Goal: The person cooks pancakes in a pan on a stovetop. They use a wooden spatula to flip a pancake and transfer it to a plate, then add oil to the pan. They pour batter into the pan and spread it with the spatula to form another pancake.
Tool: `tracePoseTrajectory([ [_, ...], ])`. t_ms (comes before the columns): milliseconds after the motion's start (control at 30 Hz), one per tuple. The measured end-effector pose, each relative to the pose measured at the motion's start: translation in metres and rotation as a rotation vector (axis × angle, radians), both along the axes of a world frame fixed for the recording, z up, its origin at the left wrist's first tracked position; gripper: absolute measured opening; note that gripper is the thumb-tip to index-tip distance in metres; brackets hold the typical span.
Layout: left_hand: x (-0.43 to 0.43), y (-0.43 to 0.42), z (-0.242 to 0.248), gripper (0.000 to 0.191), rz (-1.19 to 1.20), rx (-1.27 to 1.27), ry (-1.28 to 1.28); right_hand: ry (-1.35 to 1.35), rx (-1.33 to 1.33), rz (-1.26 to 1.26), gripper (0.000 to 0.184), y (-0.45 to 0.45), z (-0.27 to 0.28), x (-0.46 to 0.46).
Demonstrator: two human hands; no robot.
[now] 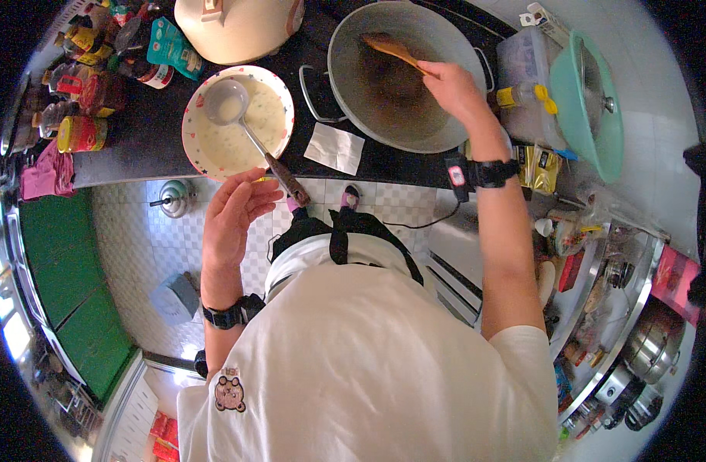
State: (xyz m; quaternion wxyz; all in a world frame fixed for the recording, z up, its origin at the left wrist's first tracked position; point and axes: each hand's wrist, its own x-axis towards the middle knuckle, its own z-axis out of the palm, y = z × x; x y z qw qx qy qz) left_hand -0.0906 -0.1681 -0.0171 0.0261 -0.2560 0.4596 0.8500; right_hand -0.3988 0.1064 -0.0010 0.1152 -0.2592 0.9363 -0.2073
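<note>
My right hand [458, 92] grips the handle of a wooden spatula [394, 47], whose blade is inside a large grey wok [353, 98]. Brownish residue darkens the wok's bottom. To the left, a white bowl [283, 98] with a red rim and star pattern holds a pale batter with green flecks [257, 127]. A ladle [254, 136] rests across that bowl, some batter in its cup and its dark handle jutting over the counter edge. Near the bowl's front rim hovers my left hand [237, 202], fingers apart and holding nothing, close to the ladle handle.
A white paper [334, 148] lies between bowl and wok. Behind the bowl stands a cream-coloured pot or cooker [237, 29]. Bottles and jars [82, 134] crowd the left. Plastic containers [526, 63] and a green basin [566, 86] with a glass lid stand right of the wok.
</note>
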Motion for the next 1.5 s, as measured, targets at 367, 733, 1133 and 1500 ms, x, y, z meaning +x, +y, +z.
tracePoseTrajectory([
  [367, 0.004, 0.006, -0.003, 0.034, 0.048, -0.011, -0.006, -0.022, 0.513, 0.345, 0.034, 0.084, 0.086, 0.049],
  [733, -0.003, 0.025, -0.001, 0.038, 0.024, -0.08, -0.009, 0.105, 0.23, 0.42, 0.031, 0.074, 0.035, -0.025],
  [1133, 0.003, 0.047, -0.005, 0.033, 0.13, -0.011, -0.007, -0.166, 0.355, 0.254, 0.028, 0.106, 0.072, 0.019],
  [1500, -0.001, 0.063, 0.002, 0.033, 0.149, -0.063, -0.024, -0.042, 0.182, 0.358, 0.031, 0.054, 0.021, 0.013],
])
